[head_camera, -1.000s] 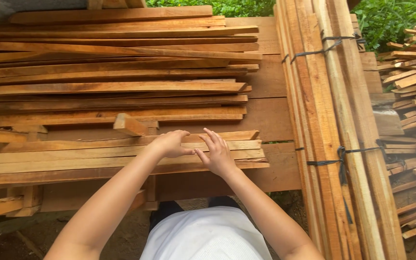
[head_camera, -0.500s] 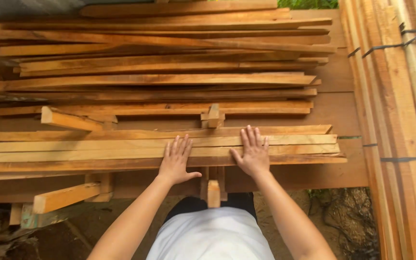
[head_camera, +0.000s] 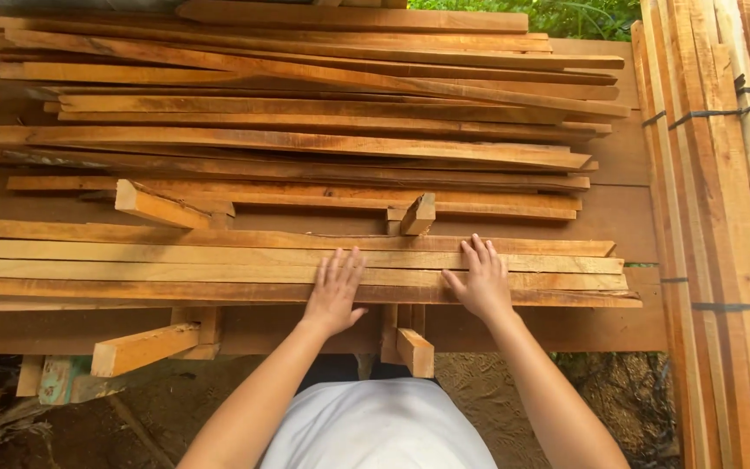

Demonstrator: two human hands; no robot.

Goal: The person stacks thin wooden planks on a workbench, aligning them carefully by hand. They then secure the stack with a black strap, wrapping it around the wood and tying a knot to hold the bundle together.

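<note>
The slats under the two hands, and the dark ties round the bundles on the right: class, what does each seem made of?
Slats: bare sawn wood, unpainted, orange-brown with visible grain and rough edges. Ties: thin, dark, twisted; probably wire or cord, too small to tell.

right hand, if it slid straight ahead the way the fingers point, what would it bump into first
The right hand lies flat on the near row of slats, fingers pointing away from the person. Straight ahead, past the row's far edge, it would probably first meet the far stack of slats; the short upright block sits slightly left.
</note>
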